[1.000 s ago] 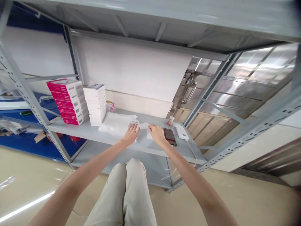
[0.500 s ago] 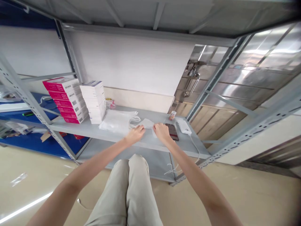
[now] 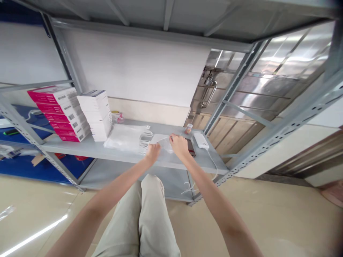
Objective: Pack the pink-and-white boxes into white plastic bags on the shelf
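Between my hands stretches a translucent white plastic bag, held above the grey shelf. My left hand is closed on the bag's left side, its fingers curled. Closed on the other side is my right hand, fingertips pinching the upper edge. Left of them lies a flat pile of white plastic bags with crinkled ends towards my left hand. A dark phone or tablet lies partly hidden behind my right hand.
A stack of pink-and-white boxes and a stack of white boxes stand at the shelf's left. A small jar and a white corded device sit at the right. Metal uprights frame the shelf.
The bag between my hands has spread wider, and my right hand has turned with its fingers raised. My left hand sits slightly lower. The whole view has shifted, with the shelf appearing further left.
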`<action>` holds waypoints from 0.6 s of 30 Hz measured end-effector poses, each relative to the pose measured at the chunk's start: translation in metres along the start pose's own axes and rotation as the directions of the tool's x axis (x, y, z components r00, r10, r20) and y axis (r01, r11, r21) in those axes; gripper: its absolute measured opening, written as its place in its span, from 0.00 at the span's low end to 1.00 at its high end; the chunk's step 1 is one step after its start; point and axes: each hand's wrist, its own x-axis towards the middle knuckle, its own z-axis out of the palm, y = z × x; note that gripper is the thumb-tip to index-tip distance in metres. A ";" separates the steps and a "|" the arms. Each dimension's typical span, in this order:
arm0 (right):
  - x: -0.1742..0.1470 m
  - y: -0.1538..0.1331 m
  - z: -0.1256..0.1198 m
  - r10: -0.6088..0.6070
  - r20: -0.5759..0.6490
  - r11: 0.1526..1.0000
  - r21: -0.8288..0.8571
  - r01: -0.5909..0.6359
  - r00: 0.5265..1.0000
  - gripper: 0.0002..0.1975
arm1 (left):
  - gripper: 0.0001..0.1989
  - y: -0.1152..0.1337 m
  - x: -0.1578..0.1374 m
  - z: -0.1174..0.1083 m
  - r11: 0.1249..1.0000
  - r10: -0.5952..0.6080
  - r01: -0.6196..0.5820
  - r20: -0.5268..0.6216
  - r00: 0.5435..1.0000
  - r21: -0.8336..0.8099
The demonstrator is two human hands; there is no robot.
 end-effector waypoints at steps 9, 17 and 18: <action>-0.015 0.003 -0.033 0.012 0.063 0.994 -0.114 -0.005 0.998 0.19 | 0.33 -0.033 -0.002 -0.049 0.990 -0.083 0.096 -0.124 0.989 0.100; -0.027 -0.009 -0.031 -0.062 0.062 0.985 -0.158 0.071 0.996 0.18 | 0.19 -0.004 -0.001 -0.034 0.949 0.314 -0.314 -0.033 0.949 -0.017; -0.029 -0.009 -0.031 -0.067 0.059 0.984 -0.162 0.075 0.996 0.18 | 0.20 -0.005 0.003 -0.030 0.948 0.315 -0.314 0.009 0.949 -0.045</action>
